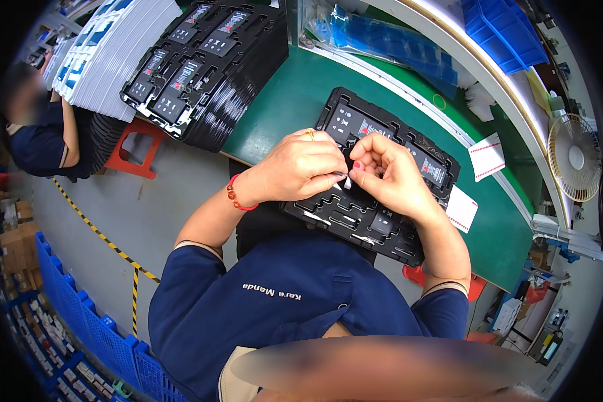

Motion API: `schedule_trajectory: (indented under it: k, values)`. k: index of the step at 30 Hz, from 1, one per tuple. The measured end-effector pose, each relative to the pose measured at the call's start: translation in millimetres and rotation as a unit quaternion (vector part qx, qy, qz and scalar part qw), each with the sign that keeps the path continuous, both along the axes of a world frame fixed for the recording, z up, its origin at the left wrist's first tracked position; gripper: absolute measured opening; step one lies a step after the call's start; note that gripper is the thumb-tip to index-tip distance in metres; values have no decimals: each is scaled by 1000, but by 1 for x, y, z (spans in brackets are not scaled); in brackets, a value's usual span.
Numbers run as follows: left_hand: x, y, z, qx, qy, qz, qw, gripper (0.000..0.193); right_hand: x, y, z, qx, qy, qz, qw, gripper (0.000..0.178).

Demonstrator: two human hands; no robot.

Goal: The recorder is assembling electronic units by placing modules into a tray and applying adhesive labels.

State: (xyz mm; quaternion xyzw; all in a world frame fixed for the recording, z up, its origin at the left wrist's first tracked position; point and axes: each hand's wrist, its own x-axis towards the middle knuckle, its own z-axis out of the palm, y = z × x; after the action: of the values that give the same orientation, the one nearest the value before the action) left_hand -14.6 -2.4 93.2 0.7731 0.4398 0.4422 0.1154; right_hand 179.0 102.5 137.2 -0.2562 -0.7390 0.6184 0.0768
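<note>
My left hand (305, 164) and my right hand (392, 177) meet over a black moulded plastic tray (398, 248), both with fingers pinched. Between their fingertips shows a small white strip (347, 182); whatever else they pinch is too small and covered to name. Flat black battery packs with printed labels lie in the tray's far pockets, one battery (433, 169) beside my right hand. The near pockets hold thin white pieces (365, 239) and a small black part (382, 222). My hands hide the middle of the tray.
On the green table (268, 110), a tall stack of black trays (211, 80) stands at the far left, near stacked white trays (107, 53). White paper slips (487, 157) lie right. A fan (575, 157) and blue bin (502, 33) are beyond. A co-worker (40, 134) sits far left.
</note>
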Motion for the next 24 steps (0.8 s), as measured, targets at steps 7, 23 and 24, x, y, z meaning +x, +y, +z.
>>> schedule_trajectory:
  k: [7, 23, 24]
  values:
    - [0, 2, -2, 19, -3, -2, 1000, 12, 0, -8, 10, 120, -67, -11, 990, 21]
    - [-1, -3, -2, 9, 14, 1, 1000, 17, 2, -23, 1, 572, 63, 78, 814, 17]
    - [-1, -4, -3, 10, 21, 2, 1000, 18, 2, -23, -1, 576, 43, 95, 811, 17]
